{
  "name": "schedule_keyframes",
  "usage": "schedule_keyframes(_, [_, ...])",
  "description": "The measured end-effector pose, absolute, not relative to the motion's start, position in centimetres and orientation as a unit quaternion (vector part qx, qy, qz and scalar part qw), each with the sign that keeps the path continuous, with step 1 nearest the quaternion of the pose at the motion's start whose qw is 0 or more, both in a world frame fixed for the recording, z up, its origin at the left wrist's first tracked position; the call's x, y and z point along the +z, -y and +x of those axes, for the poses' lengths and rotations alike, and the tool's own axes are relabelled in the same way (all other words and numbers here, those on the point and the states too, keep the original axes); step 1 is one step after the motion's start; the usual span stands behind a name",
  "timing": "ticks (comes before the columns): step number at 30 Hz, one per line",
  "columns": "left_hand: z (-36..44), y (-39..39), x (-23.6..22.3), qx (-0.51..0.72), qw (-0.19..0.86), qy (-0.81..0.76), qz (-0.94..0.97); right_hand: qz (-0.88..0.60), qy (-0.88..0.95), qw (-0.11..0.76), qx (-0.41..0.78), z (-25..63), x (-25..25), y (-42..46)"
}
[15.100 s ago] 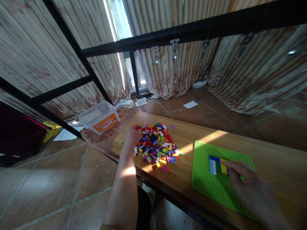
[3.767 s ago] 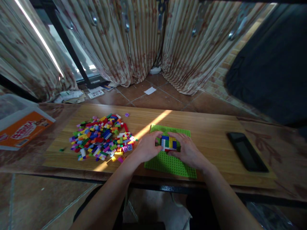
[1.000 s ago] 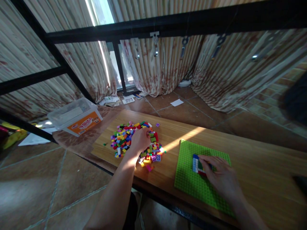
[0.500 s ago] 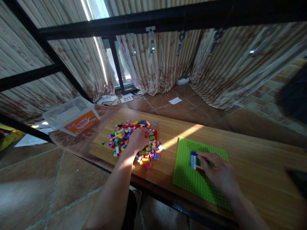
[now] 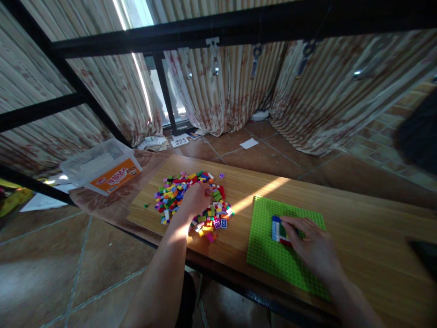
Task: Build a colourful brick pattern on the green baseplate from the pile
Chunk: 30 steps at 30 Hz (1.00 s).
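My loose plastic bricks, small and many-coloured point(image 5: 173, 193), lie jumbled in a heap near the left end of the wooden tabletop point(image 5: 358, 218), a few strays around it. My left hand point(image 5: 200, 197) partly covers them. Well to their right, the square, bright green studded plastic baseplate point(image 5: 271, 262) lies flat near the front edge. Over it is a small block of joined plastic bricks point(image 5: 276, 229), blue, white, green and red showing, partly hidden in my right hand point(image 5: 309, 234).

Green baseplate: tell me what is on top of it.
On the green baseplate sits a small brick build, blue, white, green and red showing; the right hand covers the rest.
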<state>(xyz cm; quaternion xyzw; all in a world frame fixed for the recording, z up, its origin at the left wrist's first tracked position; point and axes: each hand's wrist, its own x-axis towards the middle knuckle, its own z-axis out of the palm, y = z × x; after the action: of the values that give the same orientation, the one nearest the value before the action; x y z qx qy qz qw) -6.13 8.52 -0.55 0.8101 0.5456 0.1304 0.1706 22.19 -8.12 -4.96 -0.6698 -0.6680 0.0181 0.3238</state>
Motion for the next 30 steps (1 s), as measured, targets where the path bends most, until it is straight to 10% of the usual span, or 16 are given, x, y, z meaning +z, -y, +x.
schedule_keyframes(30, [-8.3, -13.2, -1.0, 0.107, 0.073, -0.688, 0.714, -0.668, 0.673, 0.319, -0.005, 22.5, -5.3, 8.1])
